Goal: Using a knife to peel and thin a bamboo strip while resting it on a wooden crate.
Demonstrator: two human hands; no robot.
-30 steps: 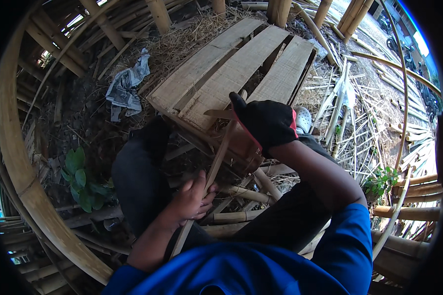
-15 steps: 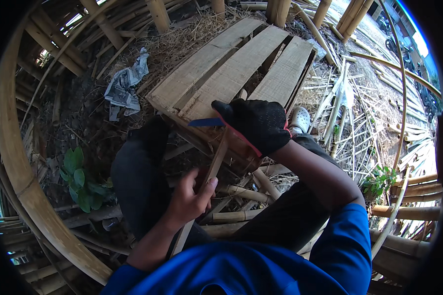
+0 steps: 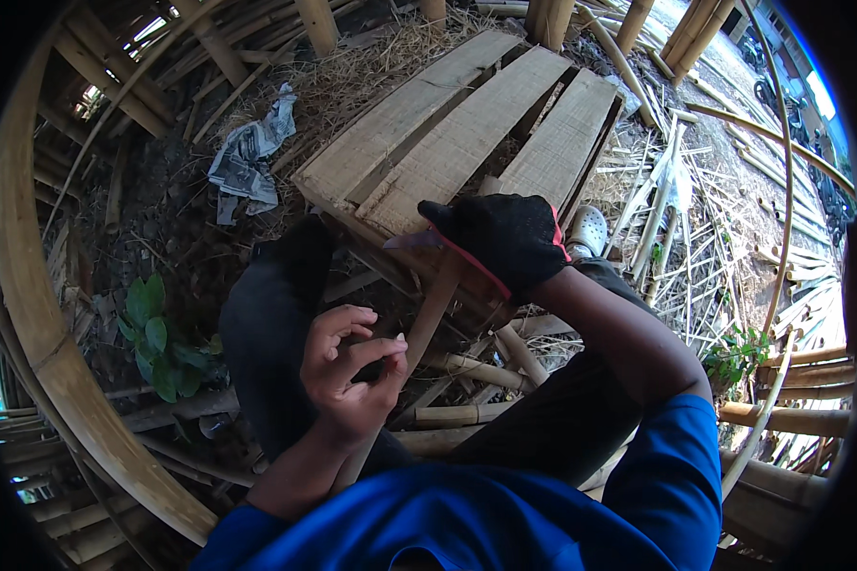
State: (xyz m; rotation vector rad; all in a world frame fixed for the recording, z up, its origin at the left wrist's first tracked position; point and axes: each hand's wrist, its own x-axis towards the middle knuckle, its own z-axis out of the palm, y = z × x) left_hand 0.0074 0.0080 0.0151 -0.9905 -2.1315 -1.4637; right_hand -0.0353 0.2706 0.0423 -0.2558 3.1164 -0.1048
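Observation:
My right hand (image 3: pixel 500 243), in a black glove with red trim, is closed on a knife (image 3: pixel 411 241). Its blade pokes out to the left, while the handle is hidden in the glove. A long bamboo strip (image 3: pixel 435 306) slants from under the blade and glove down toward my lap. Bare and held slightly left of the strip, my left hand (image 3: pixel 352 371) has loosely curled, parted fingers with nothing visible in them. Beneath the glove and beyond it stands a slatted wooden crate (image 3: pixel 448 133), its near edge close to the blade.
Crumpled newspaper (image 3: pixel 255 157) lies on the ground left of the crate. A leafy plant (image 3: pixel 159 338) grows at the left, beside a curved bamboo pole (image 3: pixel 52 352). Bamboo poles (image 3: pixel 471 369) lie under my legs. Cut bamboo pieces (image 3: pixel 667 257) litter the right side.
My left hand has let go of the bamboo strip and its fingers have parted. The knife blade has turned, showing a different face. The right hand stays at the crate's near edge.

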